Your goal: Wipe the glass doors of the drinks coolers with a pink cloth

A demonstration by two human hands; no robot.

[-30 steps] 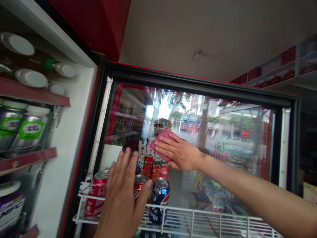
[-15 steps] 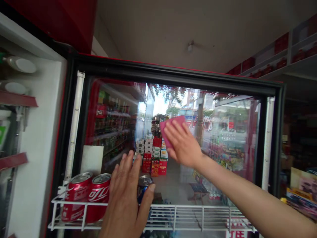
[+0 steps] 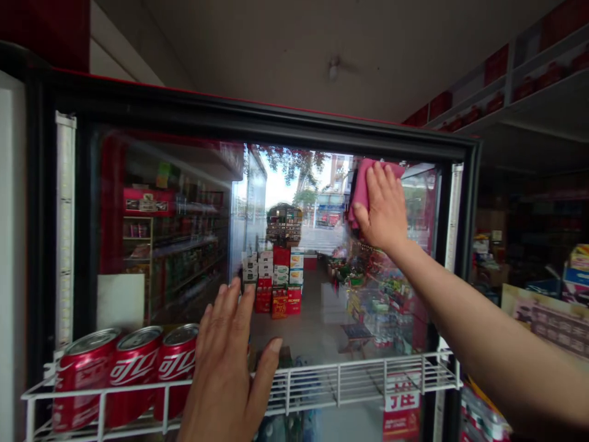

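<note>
My right hand (image 3: 383,205) presses a pink cloth (image 3: 362,190) against the upper right of a glass pane (image 3: 294,202), which sits in the black frame (image 3: 257,116) of a drinks cooler. My left hand (image 3: 224,368) lies flat on the lower part of the glass, fingers spread, holding nothing. To its left, several red Coca-Cola cans (image 3: 133,368) stand on a white wire shelf (image 3: 340,383). That hand hides whatever stands directly behind it.
Red-trimmed shelves with red packages (image 3: 506,86) run along the upper right wall. Cartons and printed boxes (image 3: 547,313) are stacked low at the right. A red sign (image 3: 401,399) hangs below the wire shelf. Shop shelves and stacked boxes show in the glass.
My right hand and the cloth have moved up and to the right across the glass. The view has turned right, so the cooler sits further left. The blue Pepsi can is no longer visible.
</note>
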